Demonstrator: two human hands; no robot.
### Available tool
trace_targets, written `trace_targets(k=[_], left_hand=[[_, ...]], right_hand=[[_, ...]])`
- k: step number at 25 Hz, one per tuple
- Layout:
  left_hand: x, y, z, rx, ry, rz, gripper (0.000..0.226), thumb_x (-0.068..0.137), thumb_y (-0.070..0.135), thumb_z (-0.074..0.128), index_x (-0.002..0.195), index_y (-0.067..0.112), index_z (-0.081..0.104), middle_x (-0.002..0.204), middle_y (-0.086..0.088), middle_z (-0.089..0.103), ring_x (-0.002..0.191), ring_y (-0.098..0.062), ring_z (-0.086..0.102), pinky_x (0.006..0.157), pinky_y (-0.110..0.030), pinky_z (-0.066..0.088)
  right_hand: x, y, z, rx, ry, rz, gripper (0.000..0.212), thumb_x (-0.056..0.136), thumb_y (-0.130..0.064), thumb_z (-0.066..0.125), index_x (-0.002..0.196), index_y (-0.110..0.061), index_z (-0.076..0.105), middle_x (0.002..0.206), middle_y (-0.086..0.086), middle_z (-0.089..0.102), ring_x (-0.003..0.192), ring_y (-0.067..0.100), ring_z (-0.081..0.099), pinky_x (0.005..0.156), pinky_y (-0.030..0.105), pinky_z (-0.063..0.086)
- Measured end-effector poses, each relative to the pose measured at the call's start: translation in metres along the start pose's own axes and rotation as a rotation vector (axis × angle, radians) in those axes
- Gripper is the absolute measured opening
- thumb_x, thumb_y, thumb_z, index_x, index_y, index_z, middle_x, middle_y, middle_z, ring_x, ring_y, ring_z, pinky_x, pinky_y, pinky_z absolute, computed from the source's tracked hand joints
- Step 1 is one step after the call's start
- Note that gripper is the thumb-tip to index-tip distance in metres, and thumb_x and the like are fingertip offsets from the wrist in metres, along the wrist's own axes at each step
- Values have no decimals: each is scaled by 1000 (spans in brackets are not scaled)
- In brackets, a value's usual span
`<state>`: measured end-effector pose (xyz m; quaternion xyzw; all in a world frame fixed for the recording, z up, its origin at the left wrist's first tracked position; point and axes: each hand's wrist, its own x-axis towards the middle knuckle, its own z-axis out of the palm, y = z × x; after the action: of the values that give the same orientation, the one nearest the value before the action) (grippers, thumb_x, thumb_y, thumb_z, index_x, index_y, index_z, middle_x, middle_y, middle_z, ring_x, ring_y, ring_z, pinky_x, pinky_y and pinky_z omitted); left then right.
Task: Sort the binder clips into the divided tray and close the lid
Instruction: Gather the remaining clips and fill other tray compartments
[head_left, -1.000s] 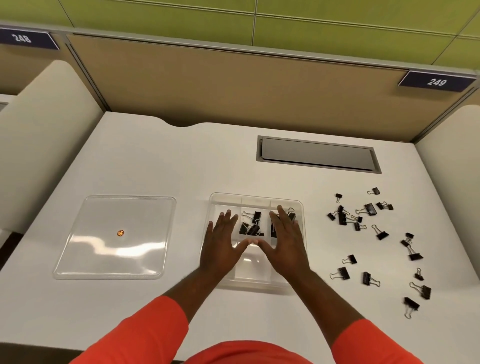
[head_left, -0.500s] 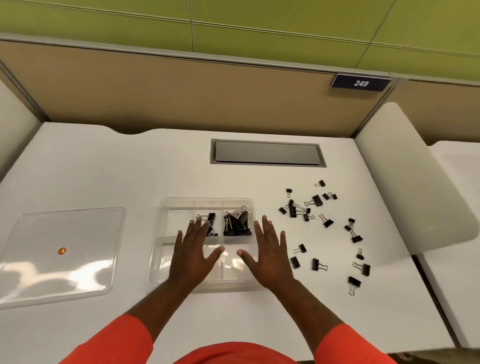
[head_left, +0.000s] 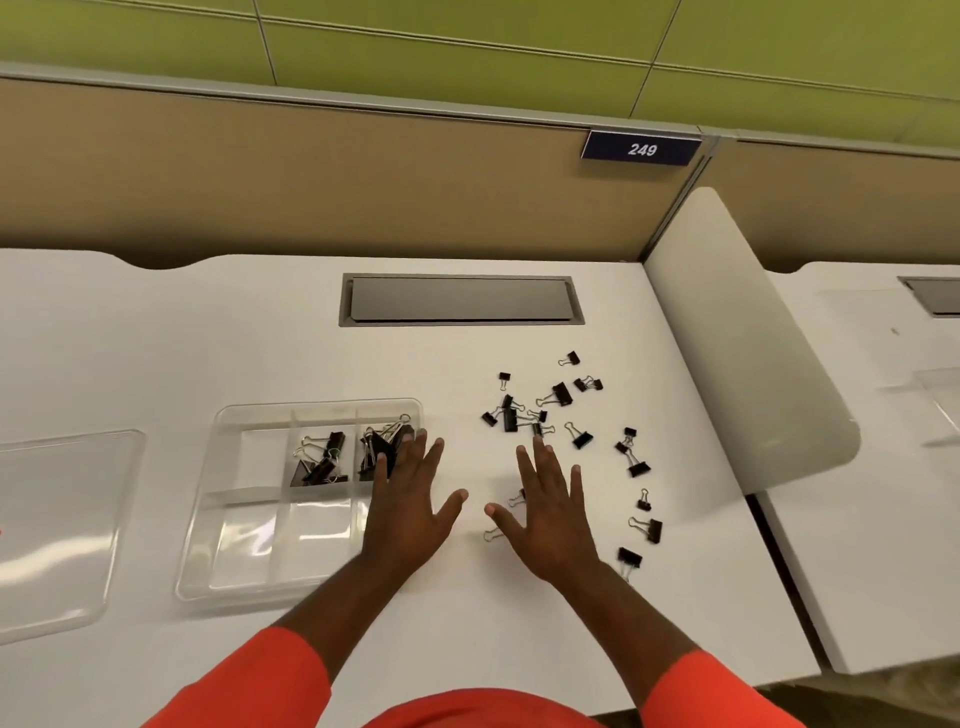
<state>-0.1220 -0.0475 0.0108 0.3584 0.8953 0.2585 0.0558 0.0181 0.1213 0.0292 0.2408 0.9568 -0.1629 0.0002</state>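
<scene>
A clear divided tray (head_left: 228, 499) lies on the white desk, with black binder clips in its far middle compartment (head_left: 322, 460) and far right compartment (head_left: 382, 441). My left hand (head_left: 410, 504) is flat, fingers spread, over the tray's right edge and holds nothing. My right hand (head_left: 553, 512) is flat and spread on the desk to the right, empty, partly covering two small clips. Several loose binder clips (head_left: 540, 410) are scattered beyond and to the right of it. The clear lid (head_left: 57, 519) lies flat at the far left, partly cut off.
A grey cable hatch (head_left: 460, 300) is set into the desk behind the clips. A curved white divider (head_left: 748, 364) bounds the desk on the right, and a tan partition (head_left: 311, 176) stands at the back. The desk's front edge is close to my body.
Both hands have shifted right, off the tray's middle; the right hand is now on the desk among the loose clips. The view has panned right, so tray and lid appear further left.
</scene>
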Motion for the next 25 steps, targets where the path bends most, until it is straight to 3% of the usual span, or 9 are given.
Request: trace_targets(k=[9, 15, 21, 25], left_hand=[[51, 44, 53, 112, -89, 29, 73, 89, 56, 41, 151, 20, 34, 160, -5, 27, 150, -22, 16, 120, -55, 7], [95, 56, 82, 177, -158, 43, 71, 87, 49, 39, 150, 17, 37, 156, -4, 37, 148, -25, 25, 119, -57, 12], [122, 62, 101, 159, -195, 93, 64, 90, 33, 59, 149, 18, 40, 156, 0, 38, 147, -25, 28, 119, -56, 13], [126, 61, 108, 151, -134, 115, 54, 88, 28, 59, 140, 20, 50, 138, 2, 55, 132, -21, 44, 118, -51, 19]], right_hand=[[27, 82, 5, -4, -43, 10, 88, 94, -67, 40, 161, -22, 4, 169, -1, -9, 154, 13, -9, 124, 52, -2], [84, 126, 2, 16, -72, -5, 82, 92, -44, 48, 160, -18, 11, 169, 2, -2, 155, 18, 0, 123, 55, 3], [138, 146, -3, 75, -53, 4, 74, 92, -15, 53, 159, -18, 20, 168, 1, 12, 154, 19, 10, 124, 53, 8], [159, 156, 4, 46, -48, -41, 76, 87, -3, 51, 157, -19, 27, 166, 0, 20, 153, 21, 16, 124, 52, 12]])
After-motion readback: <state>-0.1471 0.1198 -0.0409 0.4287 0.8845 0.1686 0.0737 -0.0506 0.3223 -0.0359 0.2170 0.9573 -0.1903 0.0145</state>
